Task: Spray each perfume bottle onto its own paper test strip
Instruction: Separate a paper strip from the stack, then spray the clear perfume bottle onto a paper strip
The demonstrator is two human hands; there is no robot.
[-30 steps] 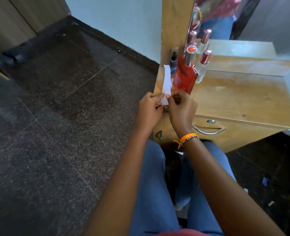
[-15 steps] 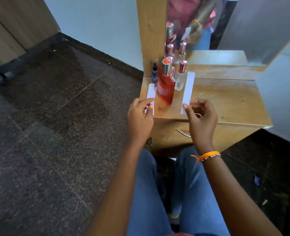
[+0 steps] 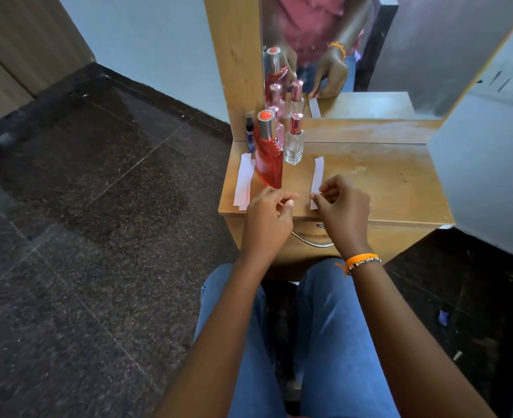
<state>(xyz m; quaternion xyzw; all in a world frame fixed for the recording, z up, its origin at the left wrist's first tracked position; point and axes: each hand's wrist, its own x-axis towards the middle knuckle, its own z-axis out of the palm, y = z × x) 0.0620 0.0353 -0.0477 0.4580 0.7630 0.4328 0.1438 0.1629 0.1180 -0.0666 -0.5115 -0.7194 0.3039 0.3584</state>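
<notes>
From the head camera, looking down over blue-jeaned knees, a small light-wood dressing table (image 3: pixel 385 188) stands against a mirror (image 3: pixel 354 40). At its back left corner stand the bottles: a tall red glass perfume bottle with a silver collar and orange cap (image 3: pixel 268 155), a clear square glass bottle with a rose-metal cap (image 3: pixel 294 143) just beside it on the right, a pale pink bottle (image 3: pixel 277 125) mostly hidden between and behind them, and a small dark blue vial (image 3: pixel 250 132) on the far left.

A short stack of white paper test strips (image 3: pixel 244 182) lies flat to the left of the red bottle, close by its base. A single white paper strip (image 3: pixel 317 179) lies flat to the right, its far end near the clear bottle.

The right hand (image 3: pixel 344 206), an orange thread band (image 3: pixel 362 260) on its wrist, has its fingers curled, with the fingertips at the near end of the single strip; whether they pinch it or only rest on it I cannot tell. The left hand (image 3: pixel 268 218) hovers in front of the red bottle with fingers loosely curled and holds nothing.

The step in hand looks like laying out strips, one per bottle; no spraying appears to have begun. The next move probably calls for separating further strips from the stack, then lifting a bottle and aiming its nozzle at one strip only.
</notes>
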